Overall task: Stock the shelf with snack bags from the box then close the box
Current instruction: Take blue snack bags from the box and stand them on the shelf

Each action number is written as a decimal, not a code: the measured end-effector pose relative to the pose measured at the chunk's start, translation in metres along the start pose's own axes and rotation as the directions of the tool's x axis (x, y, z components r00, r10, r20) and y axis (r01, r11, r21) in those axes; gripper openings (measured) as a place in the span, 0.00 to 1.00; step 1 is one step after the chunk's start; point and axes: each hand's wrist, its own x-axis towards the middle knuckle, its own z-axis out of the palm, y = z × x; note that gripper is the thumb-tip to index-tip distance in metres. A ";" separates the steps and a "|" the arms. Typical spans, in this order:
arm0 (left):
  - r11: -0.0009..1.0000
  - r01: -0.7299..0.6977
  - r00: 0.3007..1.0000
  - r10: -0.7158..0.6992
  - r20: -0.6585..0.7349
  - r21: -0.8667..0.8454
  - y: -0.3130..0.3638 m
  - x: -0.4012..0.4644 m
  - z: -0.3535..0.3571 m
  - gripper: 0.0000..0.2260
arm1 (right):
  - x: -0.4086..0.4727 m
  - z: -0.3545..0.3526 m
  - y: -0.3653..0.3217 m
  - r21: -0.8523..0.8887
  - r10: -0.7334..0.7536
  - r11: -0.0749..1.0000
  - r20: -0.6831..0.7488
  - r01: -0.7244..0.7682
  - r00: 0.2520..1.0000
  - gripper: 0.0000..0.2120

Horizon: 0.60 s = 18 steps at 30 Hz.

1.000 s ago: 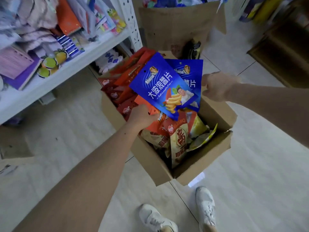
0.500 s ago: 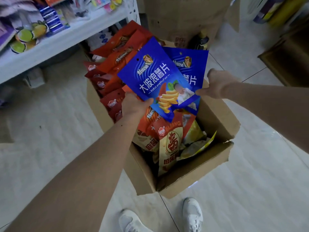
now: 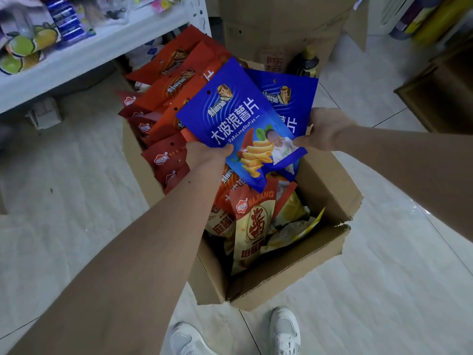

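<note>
I see left hand gripping fanned stack of glossy snack bags, thumb curled over front blue foil chip bag; red foil bags fan toward 11 o'clock. Right hand pinches blue bag's edge at 3 o'clock, second blue bag behind. Stack held above open brown cardboard box; cream-and-red bags inside. White shelf board at 10 o'clock. White sneakers at 6 o'clock

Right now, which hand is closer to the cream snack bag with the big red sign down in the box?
Left. The left hand holds the fanned bags just above and left of the cream bag. The right hand pinches the front blue bag farther up and right.
</note>
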 end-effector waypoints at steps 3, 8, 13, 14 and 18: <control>0.996 -0.082 0.996 0.081 0.028 0.036 0.001 0.000 -0.004 0.11 | 0.000 -0.001 0.000 0.000 -0.003 1.000 -0.008 0.003 1.000 0.32; 0.978 -0.204 0.969 0.208 0.134 -0.043 -0.007 0.005 -0.032 0.09 | -0.001 -0.010 -0.006 0.180 0.051 0.983 -0.055 -0.040 0.997 0.27; 0.968 -0.247 0.932 0.250 0.264 -0.044 -0.012 0.003 -0.066 0.11 | -0.004 -0.017 -0.023 0.407 0.125 0.910 -0.075 -0.084 0.989 0.19; 0.968 -0.252 0.933 0.248 0.261 -0.021 -0.011 0.002 -0.071 0.10 | -0.005 -0.019 -0.027 0.415 0.134 0.906 -0.080 -0.089 0.988 0.18; 0.973 -0.230 0.935 0.217 0.281 0.017 0.003 -0.008 -0.091 0.10 | -0.014 -0.033 -0.042 0.440 0.097 0.897 -0.128 -0.031 0.987 0.14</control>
